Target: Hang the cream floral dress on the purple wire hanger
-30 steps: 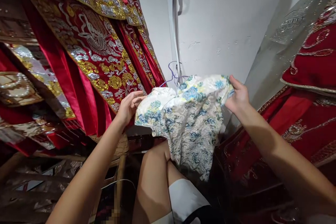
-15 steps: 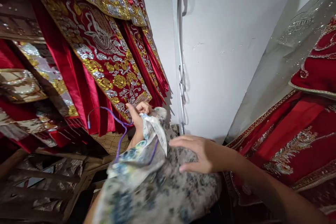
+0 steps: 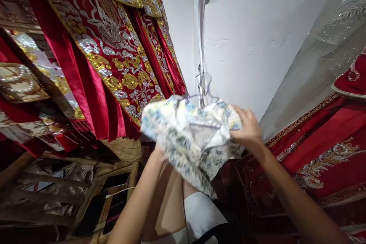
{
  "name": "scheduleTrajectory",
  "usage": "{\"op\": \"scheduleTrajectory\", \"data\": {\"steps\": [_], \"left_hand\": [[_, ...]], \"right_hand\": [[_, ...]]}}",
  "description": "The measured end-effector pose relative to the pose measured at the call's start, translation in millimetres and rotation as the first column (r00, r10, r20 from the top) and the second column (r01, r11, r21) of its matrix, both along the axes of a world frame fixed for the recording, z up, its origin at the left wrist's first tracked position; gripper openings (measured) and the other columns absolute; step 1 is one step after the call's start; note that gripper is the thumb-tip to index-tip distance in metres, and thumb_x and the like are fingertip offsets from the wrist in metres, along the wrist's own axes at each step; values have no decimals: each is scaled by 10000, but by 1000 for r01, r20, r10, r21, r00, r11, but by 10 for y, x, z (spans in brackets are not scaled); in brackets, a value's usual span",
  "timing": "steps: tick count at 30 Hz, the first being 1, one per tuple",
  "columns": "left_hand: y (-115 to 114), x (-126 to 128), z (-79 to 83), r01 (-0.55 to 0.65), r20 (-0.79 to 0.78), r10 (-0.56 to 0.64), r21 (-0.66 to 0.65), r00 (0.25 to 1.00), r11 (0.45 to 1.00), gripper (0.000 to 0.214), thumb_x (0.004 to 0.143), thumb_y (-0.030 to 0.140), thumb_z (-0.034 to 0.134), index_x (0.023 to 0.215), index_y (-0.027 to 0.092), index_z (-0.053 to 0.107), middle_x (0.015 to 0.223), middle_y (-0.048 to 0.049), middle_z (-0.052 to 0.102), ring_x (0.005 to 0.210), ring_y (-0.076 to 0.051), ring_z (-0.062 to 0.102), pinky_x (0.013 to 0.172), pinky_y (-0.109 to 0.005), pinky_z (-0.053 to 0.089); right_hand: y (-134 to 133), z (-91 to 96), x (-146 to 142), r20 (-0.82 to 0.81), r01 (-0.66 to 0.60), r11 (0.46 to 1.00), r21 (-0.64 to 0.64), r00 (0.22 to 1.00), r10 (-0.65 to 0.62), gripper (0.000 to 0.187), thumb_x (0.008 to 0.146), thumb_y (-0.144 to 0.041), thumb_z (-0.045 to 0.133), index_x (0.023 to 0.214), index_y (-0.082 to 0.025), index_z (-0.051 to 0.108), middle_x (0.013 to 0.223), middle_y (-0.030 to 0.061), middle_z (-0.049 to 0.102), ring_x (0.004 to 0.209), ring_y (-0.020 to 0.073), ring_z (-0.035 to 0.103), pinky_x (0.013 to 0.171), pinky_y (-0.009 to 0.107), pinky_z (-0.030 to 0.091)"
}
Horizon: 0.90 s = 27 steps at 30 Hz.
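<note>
A white shirt-like garment (image 3: pixel 183 137) with a blue, green and yellow floral print hangs in front of me, blurred by motion. A thin purple wire hanger (image 3: pixel 206 125) shows at its neck opening, its hook pointing up toward the wall. My right hand (image 3: pixel 248 127) is closed on the garment's right shoulder, with the thumb over the cloth. My left hand (image 3: pixel 160 151) reaches up under the left side of the garment; only the wrist area shows, and cloth hides its fingers.
Red robes with gold and silver sequin embroidery (image 3: pixel 114 49) hang at left. Another beaded red garment (image 3: pixel 323 152) hangs at right beside sheer fabric (image 3: pixel 300 68). White cables (image 3: pixel 201 38) run down the wall (image 3: pixel 243 15). Phones (image 3: pixel 116 206) lie on a wooden stand (image 3: pixel 133 175) below left.
The garment has been lifted and spread out, uncovering my legs. My right hand, open and apart before, now grips its shoulder. My left hand has gone out of sight beneath the cloth.
</note>
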<state>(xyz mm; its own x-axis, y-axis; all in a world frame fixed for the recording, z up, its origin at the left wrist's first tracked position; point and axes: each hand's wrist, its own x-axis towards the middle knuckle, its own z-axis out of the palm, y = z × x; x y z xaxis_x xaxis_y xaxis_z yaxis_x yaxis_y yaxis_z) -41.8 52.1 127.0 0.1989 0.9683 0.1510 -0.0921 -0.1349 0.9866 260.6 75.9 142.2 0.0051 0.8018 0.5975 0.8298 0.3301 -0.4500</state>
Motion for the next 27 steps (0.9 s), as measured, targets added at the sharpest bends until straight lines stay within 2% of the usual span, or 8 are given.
{"op": "scheduleTrajectory", "data": {"steps": [2, 5, 10, 15, 18, 21, 23, 27], "left_hand": [[-8, 12, -152, 3, 111, 7, -97, 994, 995, 892, 753, 959, 417, 1171, 239, 737, 1170, -149, 762, 1295, -409, 613, 1062, -591, 496], [27, 170, -244, -65, 208, 96, -151, 973, 986, 746, 742, 792, 697, 1204, 206, 713, 1304, -144, 716, 1390, -378, 546, 1142, -490, 462], [-54, 388, -385, -346, 263, 371, -136, 891, 928, 611, 709, 401, 877, 1261, 239, 673, 1334, -87, 710, 1401, -343, 549, 1196, -454, 435], [-441, 494, -889, -315, 334, 445, -377, 831, 871, 642, 719, 362, 874, 1313, 265, 650, 1378, -79, 691, 1384, -345, 571, 1176, -471, 469], [-565, 548, -1048, -235, 383, 379, -373, 842, 898, 652, 733, 403, 872, 1325, 247, 648, 1427, -102, 657, 1402, -337, 554, 1165, -443, 474], [-587, 523, -1019, -236, 294, 332, -318, 897, 918, 656, 712, 423, 889, 1287, 189, 676, 1417, -137, 659, 1387, -349, 563, 1174, -442, 448], [-612, 484, -963, -261, 207, 321, -272, 924, 926, 665, 702, 450, 888, 1258, 146, 686, 1378, -158, 678, 1352, -359, 585, 1176, -457, 436], [-733, 445, -899, -247, 139, 281, -223, 950, 943, 624, 720, 486, 860, 1214, 141, 698, 1304, -153, 710, 1275, -337, 633, 1140, -448, 466]], "right_hand": [[178, 186, 120, -26, 104, 993, 48, 994, -102, 801, 712, -335, 753, 1483, -254, 549, 1156, 124, 595, 1096, 384, 579, 919, 490, 490], [396, 458, 77, -13, 117, 986, 117, 993, -116, 786, 741, -354, 762, 1485, -214, 550, 1193, 155, 591, 1160, 412, 555, 987, 523, 456], [302, 545, -228, 54, -218, 970, 107, 976, 213, 859, 771, -299, 731, 1576, -263, 435, 1464, 140, 524, 1356, 430, 472, 1124, 597, 386], [-286, -119, -569, -271, -515, 853, 90, 811, 518, 760, 891, -346, 654, 1593, -285, 369, 1596, 99, 468, 1461, 337, 443, 1186, 563, 389], [-644, -750, -815, -551, -440, 893, 95, 724, 415, 457, 937, -367, 634, 1373, -239, 585, 1403, 134, 631, 1319, 303, 581, 1124, 497, 461], [-841, -1219, -1017, -809, -423, 905, -37, 544, 221, 269, 964, -482, 596, 983, -226, 674, 888, 72, 714, 843, 235, 689, 791, 378, 572], [-860, -1322, -1114, -872, -500, 863, -68, 451, 192, 357, 954, -544, 600, 806, -221, 628, 696, 21, 625, 669, 184, 607, 650, 308, 516], [-793, -1170, -1202, -933, -545, 838, -8, 305, 189, 445, 955, -604, 580, 726, -224, 538, 593, -33, 511, 558, 128, 469, 552, 252, 397]]}}
